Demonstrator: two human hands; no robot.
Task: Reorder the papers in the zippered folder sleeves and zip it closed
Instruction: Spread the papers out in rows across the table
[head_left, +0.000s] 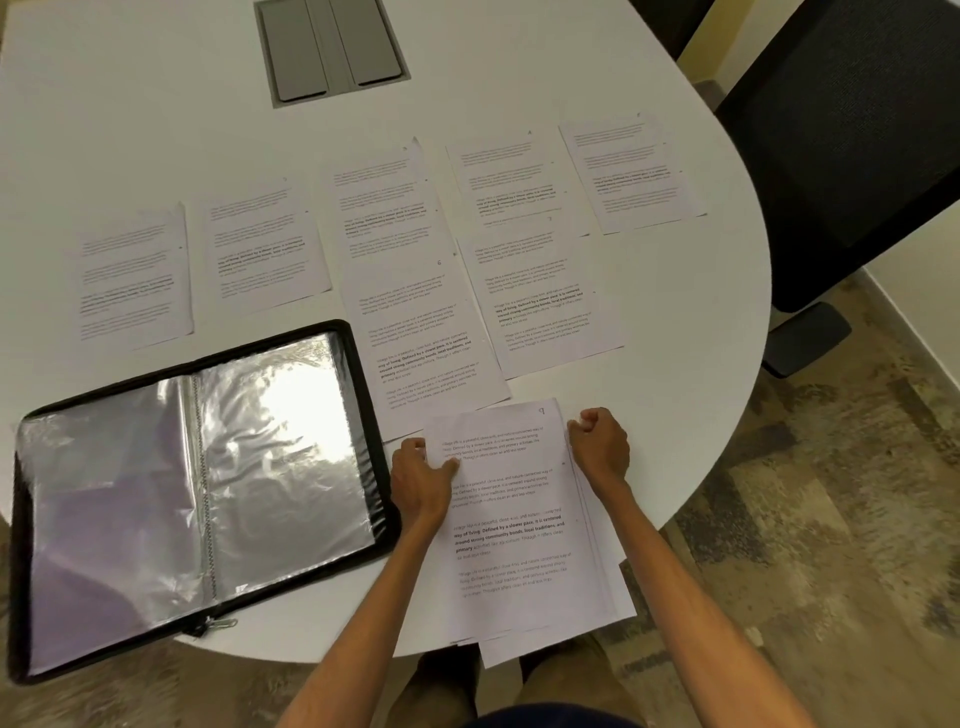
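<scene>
Still sorting, not yet refilling. My left hand (421, 480) grips near edge of unsorted paper stack (514, 525), thumb on top page. My right hand (600, 448), fingers curled, pinches far edge. Zippered folder (387, 525) lies open just left. Next, I judge: peel top sheet, place among laid-out pages (415, 312).

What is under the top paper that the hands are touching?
More sheets lie under the top paper: their edges peek out at its right and bottom. Their print and page numbers are covered, so how many there are cannot be told.
</scene>
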